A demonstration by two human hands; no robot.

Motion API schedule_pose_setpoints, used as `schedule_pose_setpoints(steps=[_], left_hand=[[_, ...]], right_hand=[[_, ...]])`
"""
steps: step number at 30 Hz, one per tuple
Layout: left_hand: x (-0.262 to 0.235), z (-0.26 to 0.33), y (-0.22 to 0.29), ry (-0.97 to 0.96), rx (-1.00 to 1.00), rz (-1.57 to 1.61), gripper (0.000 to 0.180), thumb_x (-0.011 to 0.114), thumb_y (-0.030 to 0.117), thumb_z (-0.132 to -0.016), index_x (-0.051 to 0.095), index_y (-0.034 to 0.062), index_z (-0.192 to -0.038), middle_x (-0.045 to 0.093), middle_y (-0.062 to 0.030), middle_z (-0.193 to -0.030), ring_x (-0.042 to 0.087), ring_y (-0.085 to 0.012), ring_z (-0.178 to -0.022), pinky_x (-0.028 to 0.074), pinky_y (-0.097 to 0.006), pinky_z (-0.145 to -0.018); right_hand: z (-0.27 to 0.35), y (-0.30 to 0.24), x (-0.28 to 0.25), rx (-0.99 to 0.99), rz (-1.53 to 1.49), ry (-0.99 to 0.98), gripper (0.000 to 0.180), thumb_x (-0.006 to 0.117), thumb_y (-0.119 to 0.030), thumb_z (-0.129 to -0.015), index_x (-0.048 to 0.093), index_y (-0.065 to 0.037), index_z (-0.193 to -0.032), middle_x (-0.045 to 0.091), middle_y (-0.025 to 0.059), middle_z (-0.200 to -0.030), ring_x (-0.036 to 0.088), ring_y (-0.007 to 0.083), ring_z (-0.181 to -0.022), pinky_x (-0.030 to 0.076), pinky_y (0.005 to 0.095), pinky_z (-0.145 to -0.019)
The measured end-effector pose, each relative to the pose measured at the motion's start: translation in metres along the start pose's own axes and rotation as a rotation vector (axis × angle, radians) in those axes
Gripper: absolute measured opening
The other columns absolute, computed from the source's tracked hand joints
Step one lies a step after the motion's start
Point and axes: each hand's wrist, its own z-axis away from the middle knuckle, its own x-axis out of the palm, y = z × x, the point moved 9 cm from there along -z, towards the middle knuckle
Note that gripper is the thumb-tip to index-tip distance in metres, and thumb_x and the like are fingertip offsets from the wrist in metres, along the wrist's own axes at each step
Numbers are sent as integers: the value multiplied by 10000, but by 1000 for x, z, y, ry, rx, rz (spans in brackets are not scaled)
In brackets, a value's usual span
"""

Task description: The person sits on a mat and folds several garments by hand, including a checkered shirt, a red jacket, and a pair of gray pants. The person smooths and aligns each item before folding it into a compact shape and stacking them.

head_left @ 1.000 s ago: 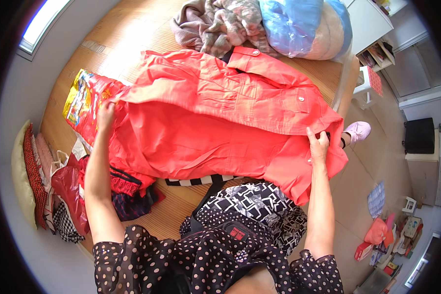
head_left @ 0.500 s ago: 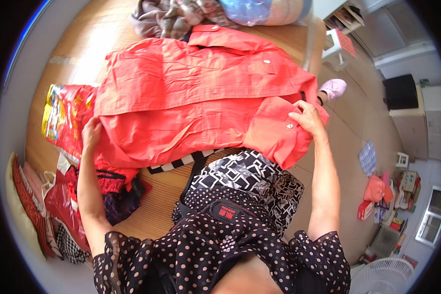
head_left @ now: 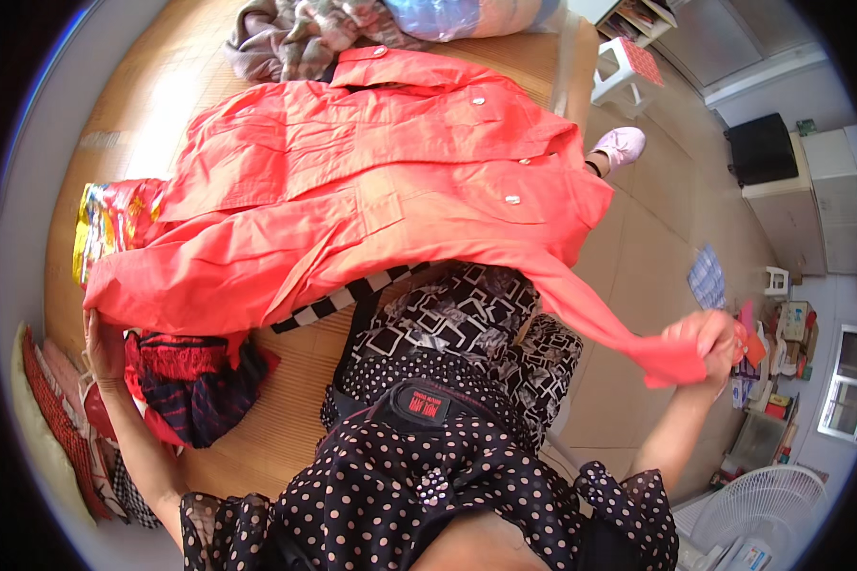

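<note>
A coral-red jacket with metal snap buttons lies spread across the wooden surface in front of me, its collar end to the right and its hem to the left. My right hand is closed around the end of one sleeve, which is pulled out taut to the lower right. At the far left, my left hand grips the jacket's lower hem corner, its fingers partly hidden by the cloth. Under the near edge of the jacket shows a black-and-white checked cloth.
A shiny red-and-yellow bag and dark red folded clothes lie to the left. Beyond the jacket are a crumpled grey-brown cloth and a plastic-wrapped blue bundle. A white stool and a fan stand at the right.
My right hand has moved right and toward me, drawing the sleeve out from the jacket. My left hand has moved left and nearer with the hem, and the jacket's near front has spread out.
</note>
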Motion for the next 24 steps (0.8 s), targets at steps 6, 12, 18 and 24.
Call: schedule_pose_setpoints(steps=[6,12,18,24], left_hand=[[-1,84,-41,123,-575,-626,156,555,109,-843,599,107,-993,604,28,-922,597,-103,-834,490,-280,-758],[21,121,-112,71,-860,-527,523,408,519,-920,553,102,-1201,596,-25,-1187,589,-186,-1024,438,-362,-901],[47,77,-93,173,-673,-895,419,572,360,-887,557,90,-1207,602,-44,-1158,581,-154,-1031,450,-307,-894],[80,95,-75,-22,-331,-264,353,640,153,-824,582,24,-1148,625,-54,-1093,602,-144,-955,475,-303,-865]], right_hand=[[105,185,-1,1116,785,-462,304,711,-156,-752,630,-12,-1007,684,52,-847,633,113,-757,504,252,-700],[-48,142,-51,527,784,149,295,633,-103,-774,602,4,-1047,629,24,-825,595,95,-746,491,255,-695],[-156,142,-98,44,1594,103,389,665,-180,-782,579,32,-1096,633,190,-931,604,300,-928,457,364,-855],[-157,166,-90,467,1278,27,269,622,-105,-774,625,26,-1008,562,11,-626,536,78,-577,437,243,-546]])
